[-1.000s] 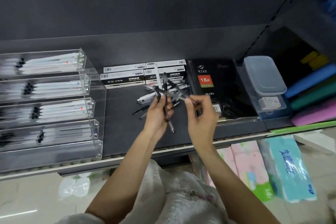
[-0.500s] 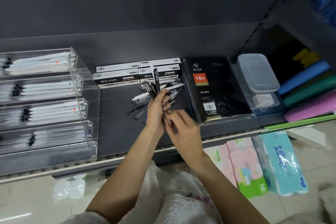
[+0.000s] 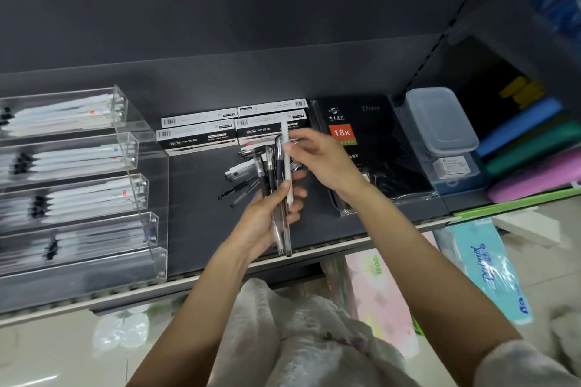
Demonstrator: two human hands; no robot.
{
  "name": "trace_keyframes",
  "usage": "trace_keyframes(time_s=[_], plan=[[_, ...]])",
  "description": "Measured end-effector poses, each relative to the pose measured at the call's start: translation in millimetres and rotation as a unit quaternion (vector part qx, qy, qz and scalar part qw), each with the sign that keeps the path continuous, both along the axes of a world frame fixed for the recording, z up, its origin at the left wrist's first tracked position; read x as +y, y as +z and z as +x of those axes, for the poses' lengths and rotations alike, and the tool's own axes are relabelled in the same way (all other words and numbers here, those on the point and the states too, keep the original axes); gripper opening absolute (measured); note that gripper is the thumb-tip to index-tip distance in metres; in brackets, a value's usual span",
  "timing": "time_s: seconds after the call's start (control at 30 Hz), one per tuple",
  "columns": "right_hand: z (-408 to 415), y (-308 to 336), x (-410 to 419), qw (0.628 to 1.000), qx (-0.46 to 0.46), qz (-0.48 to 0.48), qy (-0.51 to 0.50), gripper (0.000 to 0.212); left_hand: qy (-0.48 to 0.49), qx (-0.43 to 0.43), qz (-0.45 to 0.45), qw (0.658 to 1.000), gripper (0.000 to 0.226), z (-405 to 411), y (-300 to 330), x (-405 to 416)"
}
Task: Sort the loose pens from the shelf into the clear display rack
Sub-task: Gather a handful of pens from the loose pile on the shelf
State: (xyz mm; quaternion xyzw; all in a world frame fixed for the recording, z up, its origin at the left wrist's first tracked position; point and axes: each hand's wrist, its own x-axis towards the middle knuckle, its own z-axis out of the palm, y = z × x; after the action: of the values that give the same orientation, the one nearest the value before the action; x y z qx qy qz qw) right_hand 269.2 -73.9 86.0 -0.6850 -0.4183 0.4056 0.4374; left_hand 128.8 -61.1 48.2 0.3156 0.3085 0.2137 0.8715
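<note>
Above the dark shelf's (image 3: 201,229) front edge, the left hand (image 3: 264,220) grips a bundle of black-capped clear pens (image 3: 273,185); the right hand (image 3: 323,160) pinches a white pen (image 3: 286,163). Loose pens (image 3: 239,182) lie behind, the tiered clear acrylic rack (image 3: 138,185) at the left end.

Rack (image 3: 138,166) left of loose pens (image 3: 239,181)
</note>
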Motion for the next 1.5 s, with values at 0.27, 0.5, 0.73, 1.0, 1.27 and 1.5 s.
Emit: trace_keyframes(time_s=[0.27,0.5,0.73,1.0,1.27,1.5], plan=[[-8,-12,-2,1.0,-0.005,-0.023,-0.009,0.012,0.031,-0.026,-0.061,0.997,0.032,-11,1,3],[-32,-26,-13,0.994,-0.107,-0.029,0.003,0.029,0.119,-0.006,-0.036,0.992,0.025,-18,-2,3],[-124,-41,-77,0.982,0.168,-0.083,0.003,0.013,0.356,-0.061,-0.009,0.933,0.023,-59,6,-12],[-186,-40,-71,0.995,0.074,-0.016,0.068,0.013,0.367,-0.022,0.002,0.93,0.027,-143,5,-46],[-267,-34,-34,0.986,-0.013,0.007,0.165,0.008,0.444,-0.008,0.037,0.895,0.026,-225,5,-23],[-328,-36,42,0.971,-0.159,0.088,0.159,0.013,0.386,-0.011,0.024,0.922,0.033,-303,-8,45]])
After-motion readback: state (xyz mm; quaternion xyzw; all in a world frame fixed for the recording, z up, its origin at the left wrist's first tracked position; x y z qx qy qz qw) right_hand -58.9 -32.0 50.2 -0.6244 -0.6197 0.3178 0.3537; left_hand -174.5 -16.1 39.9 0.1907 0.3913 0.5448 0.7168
